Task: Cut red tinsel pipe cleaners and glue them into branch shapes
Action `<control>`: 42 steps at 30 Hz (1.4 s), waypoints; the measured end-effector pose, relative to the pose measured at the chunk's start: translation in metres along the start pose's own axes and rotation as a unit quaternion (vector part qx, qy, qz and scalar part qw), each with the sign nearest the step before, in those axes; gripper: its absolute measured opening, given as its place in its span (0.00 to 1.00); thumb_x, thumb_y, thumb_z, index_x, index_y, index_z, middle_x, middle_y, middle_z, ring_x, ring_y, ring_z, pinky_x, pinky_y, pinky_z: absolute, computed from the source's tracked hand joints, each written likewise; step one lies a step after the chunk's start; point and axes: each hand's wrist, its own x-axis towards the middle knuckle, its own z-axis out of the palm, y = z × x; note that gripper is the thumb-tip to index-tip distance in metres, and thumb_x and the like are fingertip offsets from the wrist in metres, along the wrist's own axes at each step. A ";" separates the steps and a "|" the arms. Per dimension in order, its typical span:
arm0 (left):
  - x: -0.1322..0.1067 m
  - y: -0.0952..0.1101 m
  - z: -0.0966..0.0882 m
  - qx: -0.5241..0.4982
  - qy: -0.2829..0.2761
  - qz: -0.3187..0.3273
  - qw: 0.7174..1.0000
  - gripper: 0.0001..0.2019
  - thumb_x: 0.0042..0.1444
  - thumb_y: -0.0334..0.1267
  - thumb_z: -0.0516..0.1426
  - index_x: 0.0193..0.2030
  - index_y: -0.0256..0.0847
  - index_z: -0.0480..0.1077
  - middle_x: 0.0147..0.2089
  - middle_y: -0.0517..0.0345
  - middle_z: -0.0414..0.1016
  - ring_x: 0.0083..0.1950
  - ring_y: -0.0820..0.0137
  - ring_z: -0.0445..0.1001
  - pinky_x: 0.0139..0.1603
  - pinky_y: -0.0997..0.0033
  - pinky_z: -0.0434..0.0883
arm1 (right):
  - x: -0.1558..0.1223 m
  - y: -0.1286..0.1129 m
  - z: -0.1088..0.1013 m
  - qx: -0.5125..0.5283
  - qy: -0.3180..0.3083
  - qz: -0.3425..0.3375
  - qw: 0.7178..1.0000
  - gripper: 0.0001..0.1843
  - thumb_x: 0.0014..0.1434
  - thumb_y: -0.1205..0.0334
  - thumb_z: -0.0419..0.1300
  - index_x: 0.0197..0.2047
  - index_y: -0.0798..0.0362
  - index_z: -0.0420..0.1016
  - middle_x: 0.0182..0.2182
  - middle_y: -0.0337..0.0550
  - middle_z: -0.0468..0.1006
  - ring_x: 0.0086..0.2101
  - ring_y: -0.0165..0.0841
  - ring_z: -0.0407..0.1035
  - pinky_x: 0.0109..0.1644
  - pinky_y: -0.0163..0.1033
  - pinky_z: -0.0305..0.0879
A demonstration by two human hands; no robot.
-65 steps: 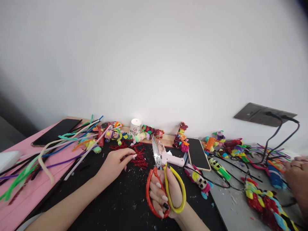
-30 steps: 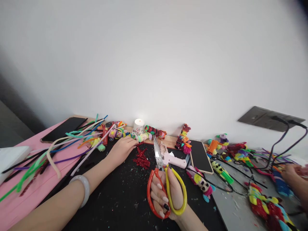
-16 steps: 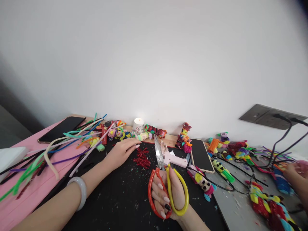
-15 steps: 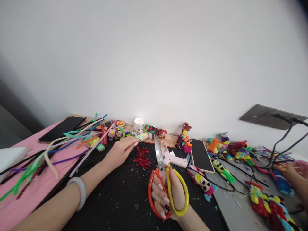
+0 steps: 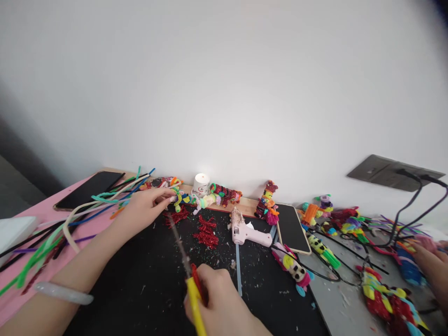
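My right hand [image 5: 220, 298] grips a pair of scissors [image 5: 196, 298] with red and yellow handles. The blades, blurred, point up and left toward my left hand. My left hand [image 5: 157, 201] has its thumb and fingertips pinched together beside a yellow, green and blue pipe-cleaner figure [image 5: 181, 200]; what lies between the fingertips cannot be made out. Just below those fingers is a red glittery pipe-cleaner piece [image 5: 179, 215], partly behind the blades. A second red glittery bundle [image 5: 206, 232] rests to its right on the black mat [image 5: 147, 284].
A pink glue gun [image 5: 250, 233] lies right of the red bundles. Behind are a paper cup [image 5: 201, 184] and pipe-cleaner figures [image 5: 268, 203]. Loose pipe cleaners [image 5: 42, 254] and a phone [image 5: 89, 189] are left. Another person's hand [image 5: 427, 256] is at far right, near cables [image 5: 402, 210].
My left hand has moved left, uncovering a red glittery piece. My right hand has turned and swung the scissors down and left, and the blades now point toward my left hand.
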 end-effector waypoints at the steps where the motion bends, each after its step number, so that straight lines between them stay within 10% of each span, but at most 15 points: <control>1: 0.000 -0.002 -0.002 0.011 0.002 0.000 1.000 0.18 0.54 0.50 0.51 0.40 0.41 0.74 0.37 0.53 0.80 0.33 0.61 0.76 0.38 0.65 0.73 | 0.000 -0.006 0.000 -0.074 0.001 -0.013 0.997 0.08 0.51 0.58 0.57 0.26 0.53 0.66 0.19 0.38 0.69 0.20 0.30 0.64 0.23 0.33 0.59; 8: -0.001 -0.015 -0.020 0.059 0.072 -0.018 0.995 0.16 0.54 0.48 0.51 0.41 0.44 0.74 0.37 0.56 0.80 0.29 0.63 0.75 0.35 0.67 0.72 | 0.013 -0.024 0.014 -0.296 -0.032 -0.013 0.955 0.18 0.48 0.53 0.63 0.37 0.58 0.73 0.31 0.54 0.79 0.32 0.49 0.75 0.35 0.48 0.70; 16: -0.008 -0.012 0.008 0.069 -0.086 0.034 0.993 0.12 0.53 0.42 0.55 0.42 0.42 0.74 0.34 0.58 0.79 0.32 0.64 0.75 0.33 0.70 0.69 | 0.028 -0.042 0.030 -0.341 -0.042 -0.064 0.937 0.19 0.49 0.64 0.66 0.43 0.63 0.72 0.39 0.58 0.75 0.35 0.47 0.73 0.33 0.47 0.74; 42: -0.018 -0.005 0.035 0.125 0.012 0.183 0.975 0.16 0.64 0.40 0.47 0.47 0.39 0.72 0.49 0.49 0.77 0.53 0.60 0.73 0.53 0.62 0.70 | 0.030 -0.014 0.036 -0.293 0.070 -0.195 0.934 0.07 0.55 0.64 0.57 0.38 0.54 0.66 0.32 0.45 0.74 0.31 0.41 0.70 0.31 0.43 0.69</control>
